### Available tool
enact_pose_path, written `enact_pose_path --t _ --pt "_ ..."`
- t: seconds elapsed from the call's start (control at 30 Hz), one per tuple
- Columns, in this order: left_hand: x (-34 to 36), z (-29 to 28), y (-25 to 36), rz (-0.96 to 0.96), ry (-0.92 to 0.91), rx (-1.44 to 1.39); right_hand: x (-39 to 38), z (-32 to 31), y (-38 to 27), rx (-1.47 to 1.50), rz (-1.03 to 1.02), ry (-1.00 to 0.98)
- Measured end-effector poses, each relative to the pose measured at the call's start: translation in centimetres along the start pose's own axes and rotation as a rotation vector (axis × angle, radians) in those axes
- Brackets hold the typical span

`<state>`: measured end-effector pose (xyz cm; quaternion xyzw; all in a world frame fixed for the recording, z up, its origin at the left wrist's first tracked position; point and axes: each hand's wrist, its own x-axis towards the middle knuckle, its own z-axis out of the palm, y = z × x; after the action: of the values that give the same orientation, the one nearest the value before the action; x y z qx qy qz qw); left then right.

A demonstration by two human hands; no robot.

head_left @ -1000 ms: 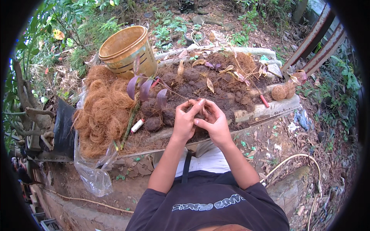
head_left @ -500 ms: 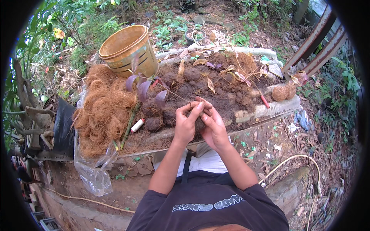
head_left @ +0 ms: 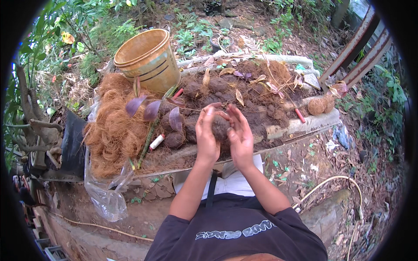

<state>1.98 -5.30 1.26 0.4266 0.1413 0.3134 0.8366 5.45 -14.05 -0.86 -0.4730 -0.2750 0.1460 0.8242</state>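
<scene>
My left hand and my right hand cup a dark soil ball from both sides, just over the near part of the soil bed. Their fingers curve round it, with the fingertips pointing away from me. A thin stem runs leftward from the ball to a cutting with purple leaves. Those leaves hang over the coconut fibre and the soil. Most of the ball's sides are hidden behind my palms. Left of my left hand lie a white thread spool and a rounded soil lump.
A yellowish bucket stands at the back left. Dark soil with dry leaves covers the slab. A red-handled tool and a fibre-wrapped ball lie at right. Clear plastic hangs off the left edge.
My fingers have gone from pinching close together near the stem to cupping the soil ball, which now shows between my palms. The purple leaves have swung left and lower.
</scene>
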Motion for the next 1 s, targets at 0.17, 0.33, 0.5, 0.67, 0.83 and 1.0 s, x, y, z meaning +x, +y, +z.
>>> enact_pose_path --t 0.17,0.33,0.5,0.67,0.83,1.0 --pt "-0.2 0.2 1.9 -0.169 -0.095 -0.2 0.8 -1.3 -0.9 -0.542 -0.282 -0.102" --pt "0.1 -0.2 1.6 -0.053 -0.189 0.017 0.7 -1.4 -0.4 -0.634 -0.321 -0.071" --pt "0.1 -1.2 1.1 0.248 -0.258 0.804 0.4 -1.1 -1.1 -0.797 -0.389 -0.085" --pt "0.6 -1.6 2.0 0.21 -0.331 0.878 0.4 -1.3 -1.0 -0.742 -0.308 -0.057" --pt "1.5 -1.9 1.9 0.008 -0.256 0.193 -0.3 -0.1 -0.3 0.049 0.085 0.021" --pt "1.4 -1.4 0.4 -0.114 -0.057 -0.36 0.4 0.2 -1.9 -1.123 -0.515 -0.156"
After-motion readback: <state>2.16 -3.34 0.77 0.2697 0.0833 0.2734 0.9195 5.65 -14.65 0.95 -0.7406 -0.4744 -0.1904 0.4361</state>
